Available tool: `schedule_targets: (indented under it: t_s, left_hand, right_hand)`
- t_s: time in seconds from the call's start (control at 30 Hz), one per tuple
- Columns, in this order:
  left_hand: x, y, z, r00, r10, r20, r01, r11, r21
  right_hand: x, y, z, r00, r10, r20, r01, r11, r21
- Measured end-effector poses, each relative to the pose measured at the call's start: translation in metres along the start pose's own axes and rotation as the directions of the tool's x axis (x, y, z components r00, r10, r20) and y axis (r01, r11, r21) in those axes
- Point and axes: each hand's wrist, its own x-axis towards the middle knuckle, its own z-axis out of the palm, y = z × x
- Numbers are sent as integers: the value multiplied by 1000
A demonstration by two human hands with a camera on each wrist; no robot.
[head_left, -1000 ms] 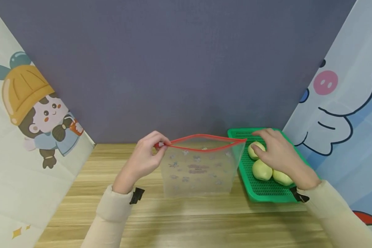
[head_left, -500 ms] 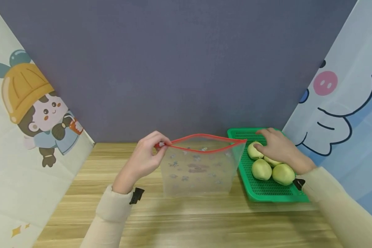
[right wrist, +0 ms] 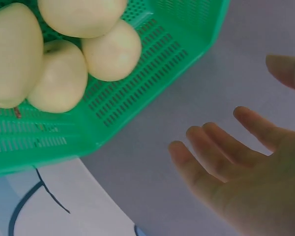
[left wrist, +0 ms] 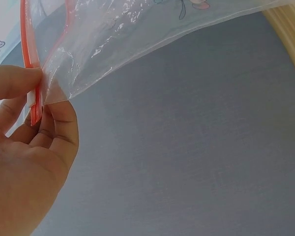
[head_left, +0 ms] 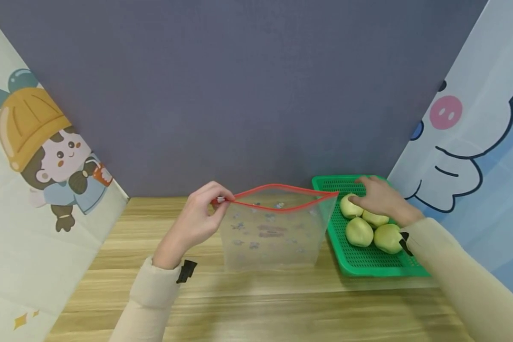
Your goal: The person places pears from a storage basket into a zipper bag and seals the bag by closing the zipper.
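A clear zip bag (head_left: 273, 240) with a red zip edge and small printed figures stands in the middle of the table, its mouth gaping. My left hand (head_left: 198, 211) pinches the bag's top left corner, beside the red zip end, between thumb and fingers. In the left wrist view, the red zip strip (left wrist: 38, 105) passes between thumb and fingertips. Several pale yellow-green apples (head_left: 359, 232) lie in a green basket (head_left: 346, 266) on the right. Over the basket's far part hovers my right hand (head_left: 380, 198), fingers spread and loosely bent, with nothing in it; the right wrist view shows it apart from the apples (right wrist: 112, 51).
The wooden table (head_left: 256, 308) runs up to a dark grey wall panel (head_left: 256, 95). Cartoon-printed sheets (head_left: 487, 142) border the table on both sides. Slotted walls of the basket surround the apples.
My right hand and forearm have shifted slightly away from me over the basket, uncovering more of the apples. My left hand keeps its pinch on the zip bag's corner.
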Motion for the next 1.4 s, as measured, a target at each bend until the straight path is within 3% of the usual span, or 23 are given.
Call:
schedule_targets:
  t_s: [0.5, 1.0, 1.13, 1.4]
  left_hand:
    - [-2, -2, 1, 1000, 11, -25, -11, 1000, 4]
    - [-3, -2, 3, 999, 20, -34, -20, 1000, 5]
    - [-3, -2, 4, 999, 16, -38, -16, 1000, 2]
    - [-5, -4, 3, 998, 2, -60, -3, 1000, -19]
  right_hand:
    - [7, 17, 28, 988, 18, 154, -21, 1000, 22]
    - [3, 18, 48, 934, 7, 357, -13, 1000, 12]
    - [2, 21, 53, 928, 10, 371, -13, 1000, 5]
    - [3, 24, 57, 937, 25, 348, -20, 1000, -20]
